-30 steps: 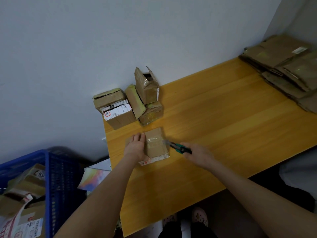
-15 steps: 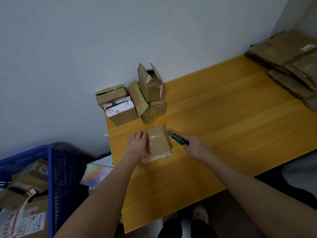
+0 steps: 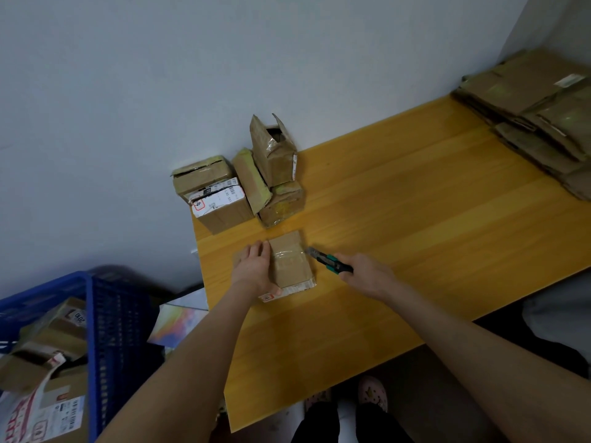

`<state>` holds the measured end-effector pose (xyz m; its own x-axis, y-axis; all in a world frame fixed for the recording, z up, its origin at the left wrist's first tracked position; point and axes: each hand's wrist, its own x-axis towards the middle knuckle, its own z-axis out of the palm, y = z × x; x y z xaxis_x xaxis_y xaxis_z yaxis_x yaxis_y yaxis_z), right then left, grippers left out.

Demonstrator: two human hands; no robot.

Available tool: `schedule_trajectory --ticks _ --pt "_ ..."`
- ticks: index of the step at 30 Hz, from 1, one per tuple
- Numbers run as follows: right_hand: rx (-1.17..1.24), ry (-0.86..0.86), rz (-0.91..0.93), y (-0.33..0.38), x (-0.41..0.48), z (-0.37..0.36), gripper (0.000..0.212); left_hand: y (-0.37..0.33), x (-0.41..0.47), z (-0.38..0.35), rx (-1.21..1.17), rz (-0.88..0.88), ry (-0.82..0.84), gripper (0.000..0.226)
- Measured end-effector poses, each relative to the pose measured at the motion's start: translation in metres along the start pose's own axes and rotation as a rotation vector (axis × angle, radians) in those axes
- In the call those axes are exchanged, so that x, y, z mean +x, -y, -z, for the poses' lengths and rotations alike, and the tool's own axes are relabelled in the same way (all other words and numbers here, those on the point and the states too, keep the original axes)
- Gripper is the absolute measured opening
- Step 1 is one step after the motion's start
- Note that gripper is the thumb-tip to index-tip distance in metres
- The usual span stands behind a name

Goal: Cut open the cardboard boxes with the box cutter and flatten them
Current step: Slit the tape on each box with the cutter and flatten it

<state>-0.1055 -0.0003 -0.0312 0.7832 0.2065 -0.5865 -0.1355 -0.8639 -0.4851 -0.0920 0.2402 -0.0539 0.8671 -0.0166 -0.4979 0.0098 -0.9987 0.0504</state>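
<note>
Yellow wooden table (image 3: 415, 225), grey wall (image 3: 160, 75)

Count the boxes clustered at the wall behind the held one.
5: a plain box far left, a labelled box before it, a thin box leaning between, an open-topped box above a taped box. Others may hide behind.

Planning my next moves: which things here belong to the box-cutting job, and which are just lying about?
Job: flat brown taped cardboard box, pressed by the left hand; green-and-black box cutter in the right hand; cluster of brown cardboard boxes beyond it; pile of flattened brown cardboard.
Lying about: blue plastic crate of packaging; colourful printed sheet beside it.
</note>
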Motion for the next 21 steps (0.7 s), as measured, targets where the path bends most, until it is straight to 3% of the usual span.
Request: schedule_trajectory --ticks 10,14,18,21 --pt "0.126 0.039 0.068 -0.018 -0.008 0.004 0.050 0.000 -0.001 0.000 0.014 -0.002 0.003 0.123" --pt "0.314 -0.068 0.015 -0.020 -0.004 0.004 0.048 0.000 0.000 0.004 0.028 -0.031 0.036 0.124" --pt "0.468 -0.166 -0.030 -0.013 0.006 0.003 0.042 -0.009 -0.003 0.009 0.247 -0.357 0.076 0.114" --pt "0.552 -0.210 -0.083 0.000 0.014 0.004 0.032 -0.015 -0.008 0.005 0.332 -0.491 -0.048 0.091"
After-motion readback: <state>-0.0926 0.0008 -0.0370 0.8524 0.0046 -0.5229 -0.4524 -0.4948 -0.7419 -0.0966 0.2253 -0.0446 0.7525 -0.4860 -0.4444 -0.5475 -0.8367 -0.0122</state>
